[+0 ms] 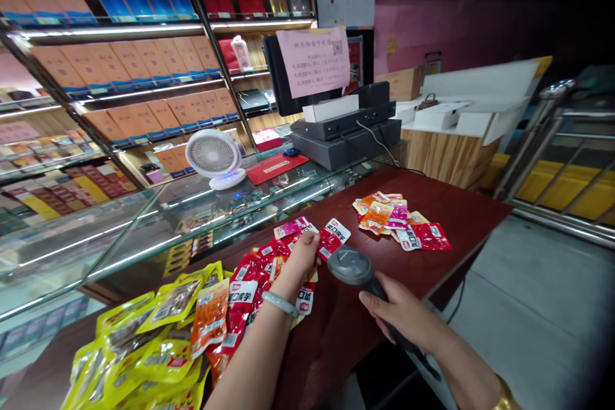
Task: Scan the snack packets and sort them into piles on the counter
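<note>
Between the fingers of my left hand (pixel 305 253) is a red and white snack packet (pixel 335 235), lifted a little at the edge of a heap of similar red packets (pixel 245 295). My right hand (pixel 401 307) is wrapped round the handle of a grey barcode scanner (pixel 353 264), whose head points toward that packet. Left of my left forearm lie an orange packet (pixel 211 317) and a pile of yellow snack bags (pixel 154 339). A smaller group of orange, pink and red packets (pixel 384 213) rests farther back on the dark red tabletop (pixel 331 333).
A glass display counter (pixel 158 230) runs along the far side, bearing a white fan (pixel 214 157) and a red envelope-like sheet (pixel 276 168). Behind are a monitor (pixel 278 83) with a pink notice, a dark cash drawer (pixel 346 141), and boxed shelves. A metal railing (pixel 557 160) stands right.
</note>
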The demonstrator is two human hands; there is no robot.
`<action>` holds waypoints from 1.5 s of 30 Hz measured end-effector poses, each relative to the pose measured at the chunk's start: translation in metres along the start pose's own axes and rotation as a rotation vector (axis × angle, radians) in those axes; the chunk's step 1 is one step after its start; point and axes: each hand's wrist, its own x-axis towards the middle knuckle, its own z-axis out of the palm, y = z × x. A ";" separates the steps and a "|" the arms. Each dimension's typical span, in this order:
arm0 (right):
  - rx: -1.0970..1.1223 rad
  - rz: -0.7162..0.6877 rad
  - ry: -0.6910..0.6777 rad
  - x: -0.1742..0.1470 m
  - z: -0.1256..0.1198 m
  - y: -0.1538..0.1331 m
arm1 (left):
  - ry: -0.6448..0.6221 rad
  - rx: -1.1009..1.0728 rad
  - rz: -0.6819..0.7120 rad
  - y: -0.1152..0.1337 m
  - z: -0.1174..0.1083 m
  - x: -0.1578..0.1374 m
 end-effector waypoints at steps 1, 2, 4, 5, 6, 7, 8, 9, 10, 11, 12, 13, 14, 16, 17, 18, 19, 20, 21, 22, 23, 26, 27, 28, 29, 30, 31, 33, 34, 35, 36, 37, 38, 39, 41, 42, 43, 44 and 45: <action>0.002 -0.005 0.012 0.000 -0.003 0.001 | -0.046 -0.060 -0.023 0.004 0.007 0.002; 0.003 -0.012 0.028 0.000 -0.006 0.002 | -0.080 -0.123 -0.030 0.009 0.016 0.005; 0.012 -0.020 0.061 0.000 -0.014 0.005 | -0.118 -0.246 -0.021 0.020 0.036 0.012; 0.018 -0.022 0.074 -0.001 -0.018 0.006 | -0.137 -0.301 -0.013 0.025 0.048 0.016; 0.022 -0.020 0.082 -0.002 -0.022 0.007 | -0.174 -0.346 -0.008 0.031 0.059 0.020; 0.021 -0.015 0.088 -0.004 -0.025 0.009 | -0.226 -0.376 -0.002 0.035 0.070 0.024; 0.015 -0.009 0.092 -0.005 -0.029 0.010 | -0.283 -0.382 0.009 0.038 0.079 0.027; 0.007 0.000 0.100 -0.006 -0.032 0.011 | -0.326 -0.357 0.024 0.040 0.086 0.030; -0.003 0.008 0.108 -0.008 -0.035 0.012 | -0.339 -0.300 0.040 0.041 0.090 0.033; -0.010 0.016 0.115 -0.009 -0.037 0.013 | -0.323 -0.212 0.063 0.041 0.091 0.036; -0.013 0.023 0.120 -0.009 -0.038 0.014 | -0.279 -0.093 0.094 0.039 0.087 0.039; -0.013 0.029 0.123 -0.009 -0.039 0.016 | -0.210 0.069 0.136 0.037 0.080 0.042; -0.010 0.036 0.121 -0.009 -0.039 0.018 | -0.131 0.253 0.182 0.035 0.070 0.045; -0.001 0.045 0.106 -0.008 -0.037 0.022 | 0.016 0.594 0.257 0.030 0.041 0.051; 0.004 0.048 0.097 -0.008 -0.035 0.024 | 0.084 0.725 0.272 0.027 0.024 0.054; 0.008 0.049 0.088 -0.007 -0.033 0.026 | 0.134 0.799 0.259 0.025 0.007 0.056; 0.012 0.047 0.083 -0.006 -0.031 0.027 | 0.174 0.857 0.232 0.023 -0.009 0.059; 0.014 0.045 0.079 -0.006 -0.028 0.027 | 0.208 0.904 0.196 0.021 -0.025 0.063; 0.013 0.041 0.081 -0.006 -0.026 0.027 | 0.232 0.953 0.160 0.018 -0.039 0.066; 0.010 0.035 0.082 -0.005 -0.024 0.026 | 0.247 0.999 0.123 0.016 -0.050 0.069; 0.004 0.031 0.084 -0.005 -0.023 0.024 | 0.250 1.039 0.086 0.013 -0.060 0.073; -0.018 0.021 0.088 -0.005 -0.019 0.018 | 0.210 1.117 0.004 0.007 -0.077 0.081; -0.024 0.021 0.091 -0.005 -0.018 0.016 | 0.196 1.134 -0.004 0.006 -0.080 0.082; -0.030 0.023 0.092 -0.005 -0.017 0.015 | 0.186 1.148 0.001 0.005 -0.081 0.083; -0.034 0.028 0.091 -0.005 -0.016 0.014 | 0.182 1.161 0.016 0.005 -0.081 0.083; -0.038 0.034 0.088 -0.005 -0.014 0.013 | 0.183 1.172 0.036 0.006 -0.080 0.082; -0.039 0.041 0.082 -0.005 -0.013 0.012 | 0.187 1.185 0.054 0.007 -0.080 0.080; -0.043 0.048 0.072 -0.006 -0.010 0.012 | 0.205 1.186 0.090 0.011 -0.077 0.074; -0.044 0.046 0.070 -0.006 -0.009 0.013 | 0.222 1.163 0.114 0.014 -0.075 0.071; -0.046 0.041 0.069 -0.006 -0.007 0.012 | 0.246 1.117 0.144 0.017 -0.073 0.068; -0.048 0.033 0.073 -0.006 -0.006 0.012 | 0.272 1.046 0.183 0.021 -0.071 0.064; -0.049 0.025 0.076 -0.007 -0.006 0.011 | 0.290 0.937 0.224 0.023 -0.068 0.061; -0.049 0.017 0.077 -0.007 -0.005 0.010 | 0.284 0.780 0.258 0.026 -0.063 0.057; -0.046 0.006 0.077 -0.008 -0.004 0.009 | 0.254 0.603 0.279 0.027 -0.058 0.054; -0.040 -0.024 0.074 -0.009 -0.002 0.006 | 0.152 0.287 0.283 0.028 -0.044 0.046; -0.039 -0.038 0.073 -0.009 -0.002 0.005 | 0.102 0.175 0.276 0.028 -0.037 0.042; -0.041 -0.050 0.071 -0.009 -0.001 0.004 | 0.067 0.095 0.268 0.027 -0.029 0.038; -0.048 -0.057 0.072 -0.010 0.000 0.004 | 0.051 0.038 0.266 0.025 -0.022 0.034; -0.060 -0.061 0.074 -0.010 0.000 0.004 | 0.048 -0.013 0.270 0.024 -0.016 0.031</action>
